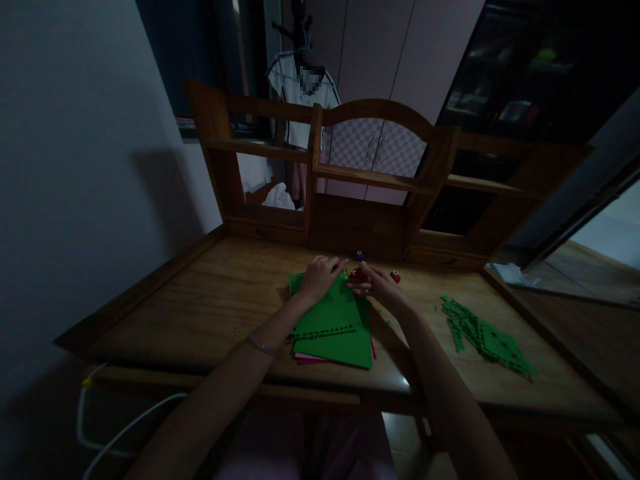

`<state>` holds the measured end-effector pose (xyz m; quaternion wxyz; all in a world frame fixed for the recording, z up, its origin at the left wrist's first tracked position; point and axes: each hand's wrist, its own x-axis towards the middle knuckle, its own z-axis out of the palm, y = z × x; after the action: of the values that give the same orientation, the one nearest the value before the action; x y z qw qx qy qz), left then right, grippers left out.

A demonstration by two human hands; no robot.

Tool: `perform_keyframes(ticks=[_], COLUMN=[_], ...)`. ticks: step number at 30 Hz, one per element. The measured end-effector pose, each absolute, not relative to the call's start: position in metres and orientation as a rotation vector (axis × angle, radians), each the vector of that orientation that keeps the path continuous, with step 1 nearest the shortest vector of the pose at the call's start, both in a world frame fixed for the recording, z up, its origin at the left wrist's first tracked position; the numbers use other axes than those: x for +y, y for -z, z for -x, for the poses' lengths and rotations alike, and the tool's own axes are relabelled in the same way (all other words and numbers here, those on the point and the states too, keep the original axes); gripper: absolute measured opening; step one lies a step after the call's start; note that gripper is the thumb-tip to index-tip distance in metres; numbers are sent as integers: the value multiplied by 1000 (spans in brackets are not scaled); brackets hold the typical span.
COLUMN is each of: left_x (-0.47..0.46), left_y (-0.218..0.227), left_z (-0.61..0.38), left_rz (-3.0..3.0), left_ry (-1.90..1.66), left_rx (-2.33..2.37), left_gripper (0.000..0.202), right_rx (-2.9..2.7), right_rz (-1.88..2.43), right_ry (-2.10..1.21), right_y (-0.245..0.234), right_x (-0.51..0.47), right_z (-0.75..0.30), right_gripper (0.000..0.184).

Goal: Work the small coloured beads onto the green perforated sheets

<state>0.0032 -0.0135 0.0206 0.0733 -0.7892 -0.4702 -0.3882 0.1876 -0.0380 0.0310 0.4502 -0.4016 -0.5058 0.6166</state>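
Observation:
A stack of green sheets (336,327) lies on the wooden desk (220,300), with a row of punched holes across the top sheet and a pink sheet showing under its near edge. My left hand (320,275) rests flat on the far end of the green stack, fingers spread. My right hand (376,285) is closed around a small red punch (358,274) at the far right corner of the stack. A second red punch (395,275) and a purple one (359,255) sit just behind.
A pile of punched green scraps (483,335) lies on the desk to the right. A wooden hutch with shelves (370,177) stands along the back edge. A white shirt on a hanger (300,93) hangs behind it. White cables (115,427) run below left.

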Motion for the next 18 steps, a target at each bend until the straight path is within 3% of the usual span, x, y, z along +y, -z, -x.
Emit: perform_keyframes(ticks=[18], left_x=[-13], left_y=[-18], left_z=[-4], left_rz=[2462], left_ry=[1161], left_rx=[-1325], left_gripper=[40], right_rx=[-1202], right_rz=[919], right_ry=[-1688], right_y=[-34], right_x=[-42], right_z=[-189], right_gripper=[29])
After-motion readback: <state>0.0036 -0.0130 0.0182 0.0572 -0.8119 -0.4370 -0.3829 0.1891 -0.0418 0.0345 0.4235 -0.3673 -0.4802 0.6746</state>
